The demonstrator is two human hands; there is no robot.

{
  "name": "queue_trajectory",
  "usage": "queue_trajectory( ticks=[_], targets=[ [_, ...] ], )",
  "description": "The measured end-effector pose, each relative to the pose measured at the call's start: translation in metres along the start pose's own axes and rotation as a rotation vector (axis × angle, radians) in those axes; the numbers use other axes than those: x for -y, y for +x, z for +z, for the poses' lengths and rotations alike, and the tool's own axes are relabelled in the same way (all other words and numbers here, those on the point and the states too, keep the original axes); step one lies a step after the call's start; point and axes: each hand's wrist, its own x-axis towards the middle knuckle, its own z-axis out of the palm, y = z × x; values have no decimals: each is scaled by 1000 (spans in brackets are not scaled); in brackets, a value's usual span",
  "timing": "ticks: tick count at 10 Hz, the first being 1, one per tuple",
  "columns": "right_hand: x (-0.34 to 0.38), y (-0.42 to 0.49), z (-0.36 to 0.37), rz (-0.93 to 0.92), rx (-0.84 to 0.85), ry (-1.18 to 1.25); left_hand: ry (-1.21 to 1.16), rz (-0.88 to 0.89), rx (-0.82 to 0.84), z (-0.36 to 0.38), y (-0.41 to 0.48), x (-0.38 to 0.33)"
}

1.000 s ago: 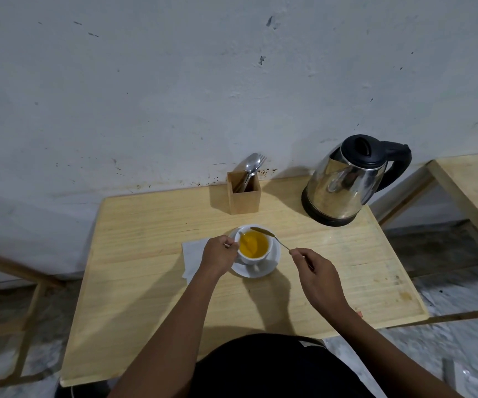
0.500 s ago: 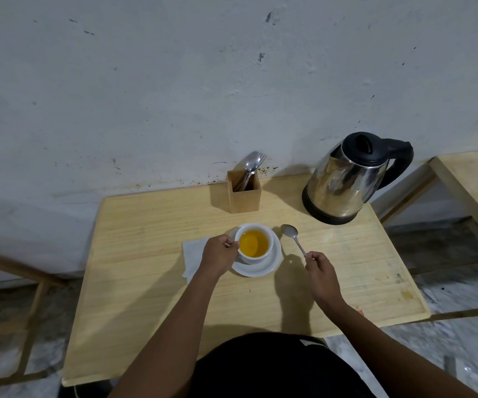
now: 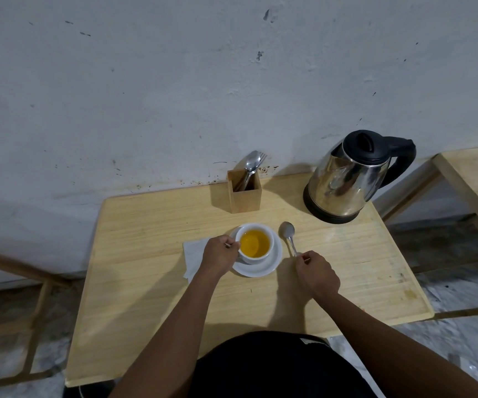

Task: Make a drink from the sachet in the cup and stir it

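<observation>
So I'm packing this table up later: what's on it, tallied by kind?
Cup: 1
Saucer: 1
Loose spoon: 1
Kettle: 1
Wooden cutlery holder: 1
Paper napkin: 1
Total: 6, not counting the cutlery standing in the holder.

Table (image 3: pixel 146 297): front and left areas bare, open for a hand. Rear centre: wooden cutlery box (image 3: pixel 245 193) w/ utensils standing up. Rear right: kettle (image 3: pixel 350 179), tall, near the wall. Centre: cup (image 3: pixel 256 244) on saucer (image 3: pixel 263 268), left hand (image 3: pixel 220 255) at its left side over napkin (image 3: pixel 194 252). Spoon (image 3: pixel 289 237) lies just right of saucer, right hand (image 3: pixel 317 272) on its handle. Clear lane betw. spoon and kettle.
</observation>
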Motion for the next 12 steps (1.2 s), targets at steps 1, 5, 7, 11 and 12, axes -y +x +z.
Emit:
queue_trajectory(
  ticks=[1,5,7,11,12],
  targets=[
    [2,2,0,-3,-17,-88,8,7,-2,0,0,0],
    [-5,4,1,-128,-17,-157,-4,28,-11,1,2,2],
    [-7,2,0,-189,16,-173,-11,19,-18,1,2,1],
    [2,3,-10,-189,14,-155,12,-10,24,-1,-3,-2],
    [16,9,-15,-280,-16,-17,14,9,30,-4,-3,-6]
  ],
)
